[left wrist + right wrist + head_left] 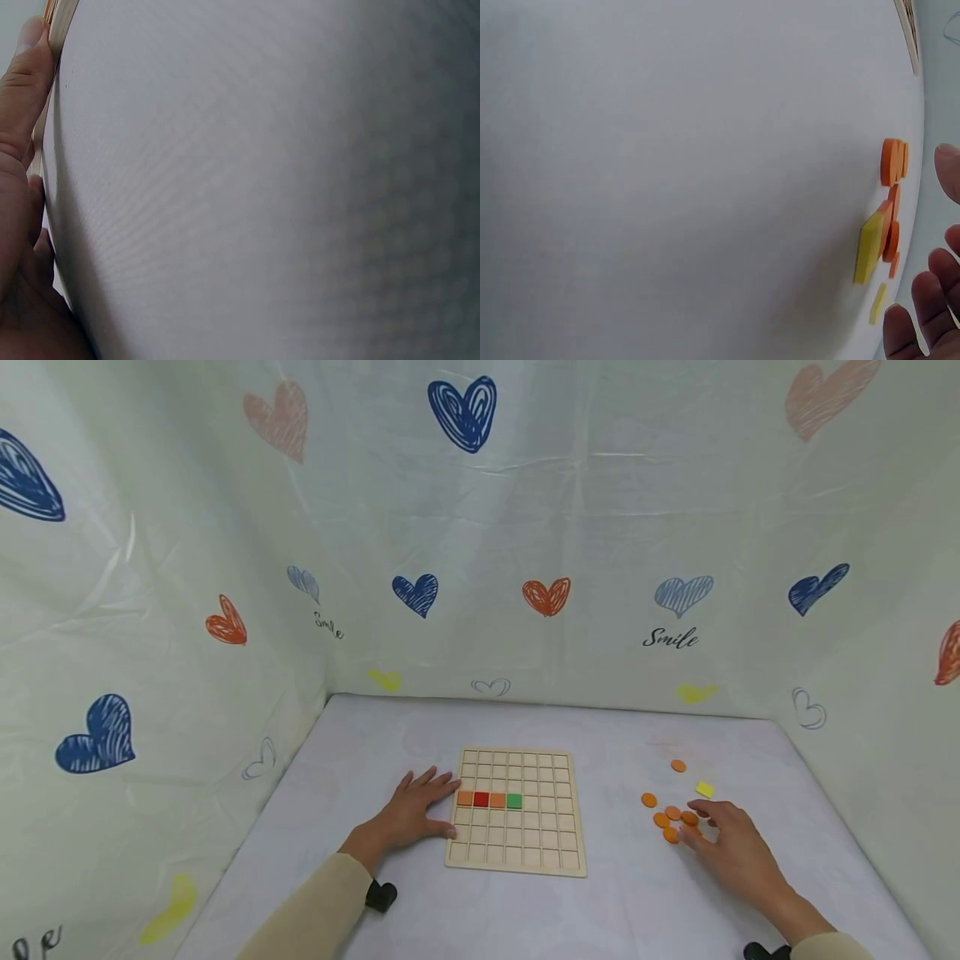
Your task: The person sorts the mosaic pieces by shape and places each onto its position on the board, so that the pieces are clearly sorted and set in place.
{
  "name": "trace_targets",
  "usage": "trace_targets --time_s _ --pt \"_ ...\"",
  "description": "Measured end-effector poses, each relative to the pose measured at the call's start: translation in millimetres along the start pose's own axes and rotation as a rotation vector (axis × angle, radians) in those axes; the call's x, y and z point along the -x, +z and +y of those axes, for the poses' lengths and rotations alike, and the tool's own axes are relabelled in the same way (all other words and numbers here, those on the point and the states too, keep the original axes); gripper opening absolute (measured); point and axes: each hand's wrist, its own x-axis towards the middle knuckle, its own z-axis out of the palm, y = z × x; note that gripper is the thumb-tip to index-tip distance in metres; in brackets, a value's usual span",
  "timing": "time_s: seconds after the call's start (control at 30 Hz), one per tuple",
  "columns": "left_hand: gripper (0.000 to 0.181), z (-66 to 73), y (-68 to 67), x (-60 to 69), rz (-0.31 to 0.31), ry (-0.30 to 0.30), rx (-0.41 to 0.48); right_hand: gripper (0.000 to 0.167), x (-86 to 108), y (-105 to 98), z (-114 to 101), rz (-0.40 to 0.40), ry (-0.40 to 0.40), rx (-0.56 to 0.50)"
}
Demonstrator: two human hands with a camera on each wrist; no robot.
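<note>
My left hand (pixel 412 814) rests at the left edge of a wooden grid board (pixel 547 839), fingers spread. In the left wrist view its thumb (pixel 26 82) touches the board's side (pixel 65 26). One row of the board holds an orange square (pixel 465 798), a red square (pixel 481 799), another orange square (pixel 497 800) and a green square (pixel 513 801). Over several orange discs (pixel 662 820) hovers my right hand (pixel 738 856), thumb and fingers apart, nothing visible between them. A yellow square (pixel 704 789) lies beyond its fingertips; a second yellow piece (pixel 868 247) shows in the right wrist view.
A pale cloth covers the table (pixel 375 735). Behind it and to the sides hangs a white curtain (pixel 487 527) printed with hearts. One orange disc (pixel 678 766) lies farther back than the others. Black straps sit at both wrists.
</note>
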Motion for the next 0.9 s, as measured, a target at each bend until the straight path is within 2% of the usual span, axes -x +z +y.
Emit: trace_targets --time_s 0.17,0.3,0.6,0.9 --pt "0.091 -0.9 0.4 -0.1 0.001 0.0 0.006 0.072 3.2 0 15 -0.04 0.027 0.028" --pt "0.091 -2.0 0.8 -0.7 -0.001 0.0 0.006 0.076 5.9 2 22 -0.058 0.043 0.038" --pt "0.092 -1.2 -0.1 0.9 -0.003 0.003 0.004 0.069 0.6 -1 31 -0.104 0.11 0.041" --pt "0.092 0.0 -0.3 1.1 -0.009 -0.006 0.005 0.059 -0.8 -8 51 -0.079 0.117 0.037"
